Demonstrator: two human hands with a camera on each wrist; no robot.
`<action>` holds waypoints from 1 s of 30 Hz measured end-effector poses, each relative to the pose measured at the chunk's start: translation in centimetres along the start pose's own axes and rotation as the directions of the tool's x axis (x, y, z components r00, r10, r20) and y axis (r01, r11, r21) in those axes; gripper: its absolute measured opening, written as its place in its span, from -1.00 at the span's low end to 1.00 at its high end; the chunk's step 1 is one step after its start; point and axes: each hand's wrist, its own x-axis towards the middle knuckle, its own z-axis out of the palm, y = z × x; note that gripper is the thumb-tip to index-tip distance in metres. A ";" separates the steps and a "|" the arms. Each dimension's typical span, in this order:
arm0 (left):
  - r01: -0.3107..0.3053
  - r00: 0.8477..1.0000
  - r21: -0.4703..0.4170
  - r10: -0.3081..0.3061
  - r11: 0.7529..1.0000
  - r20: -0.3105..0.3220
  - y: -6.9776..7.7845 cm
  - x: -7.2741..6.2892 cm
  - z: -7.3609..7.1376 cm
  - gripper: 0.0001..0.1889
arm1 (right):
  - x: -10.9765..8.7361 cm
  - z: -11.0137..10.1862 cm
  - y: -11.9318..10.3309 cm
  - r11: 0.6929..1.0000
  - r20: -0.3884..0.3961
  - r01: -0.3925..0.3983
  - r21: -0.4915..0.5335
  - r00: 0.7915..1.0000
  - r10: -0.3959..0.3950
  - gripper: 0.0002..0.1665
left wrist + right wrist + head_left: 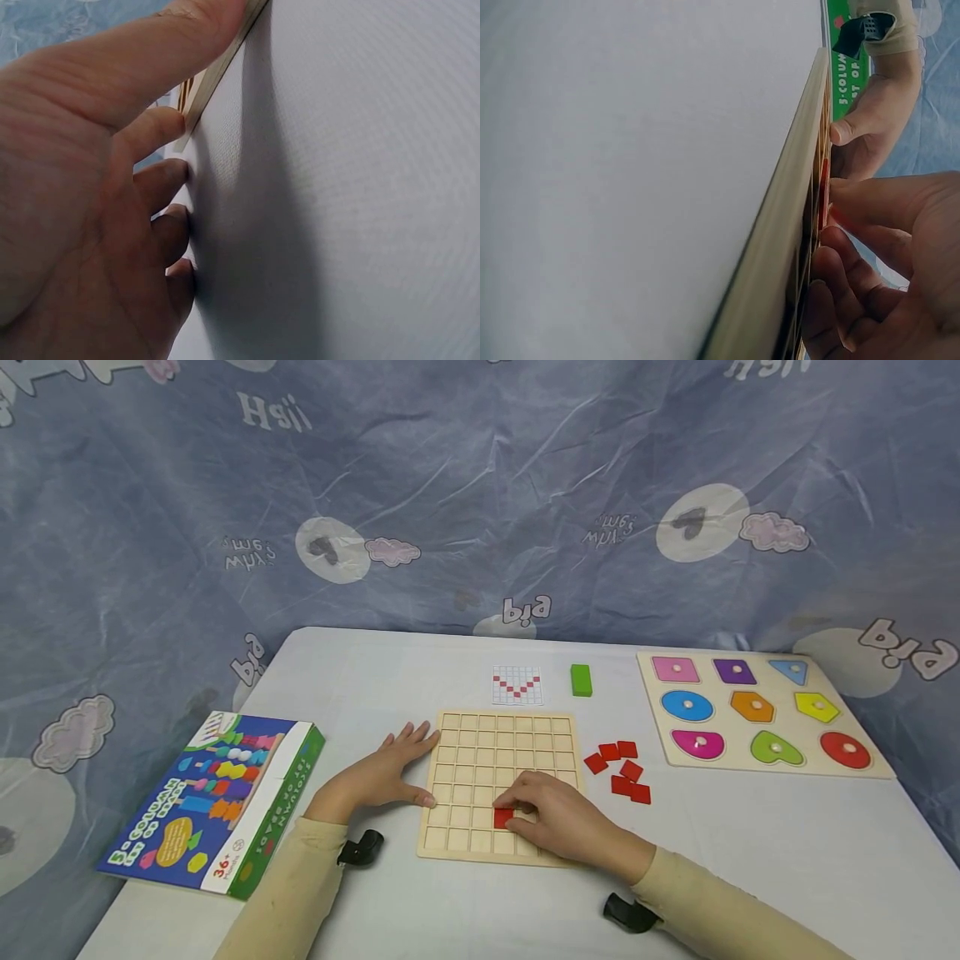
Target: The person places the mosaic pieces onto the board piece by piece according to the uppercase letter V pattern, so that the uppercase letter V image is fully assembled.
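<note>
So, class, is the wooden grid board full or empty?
Not full: the grid board shows many bare cells and one red tile at the right hand, which hides some cells.

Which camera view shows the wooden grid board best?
The head view, since the wooden grid board shows its compartments from above. Left wrist shows just a sliver; right wrist shows its side, nearly edge-on.

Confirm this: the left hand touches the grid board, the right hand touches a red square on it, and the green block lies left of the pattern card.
Wrong side: the head view shows the green block right of the pattern card, not left. The rest stands: the left hand touches the grid board, and the right hand touches a red square on it.
</note>
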 end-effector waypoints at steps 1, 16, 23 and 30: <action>0.003 1.000 0.000 -0.003 1.000 0.001 0.0 0.0 0.0 0.15 | 0.0 0.0 0.0 1.000 -0.003 -0.002 0.005 1.000 0.002 -0.74; -0.004 1.000 0.000 0.004 1.000 -0.004 0.0 0.0 0.0 0.16 | -0.9 -1.7 0.9 0.997 -0.026 -0.037 0.074 0.999 0.039 -0.72; -0.003 1.000 0.006 0.003 1.000 -0.002 0.0 0.0 0.1 0.16 | -1.8 -2.7 1.3 0.993 -0.045 -0.078 0.092 0.996 0.083 -0.70; 0.001 1.000 0.014 -0.001 1.000 0.001 -0.1 0.0 0.1 0.17 | -3.0 -3.9 2.6 0.995 -0.091 -0.081 0.057 0.992 0.085 -0.70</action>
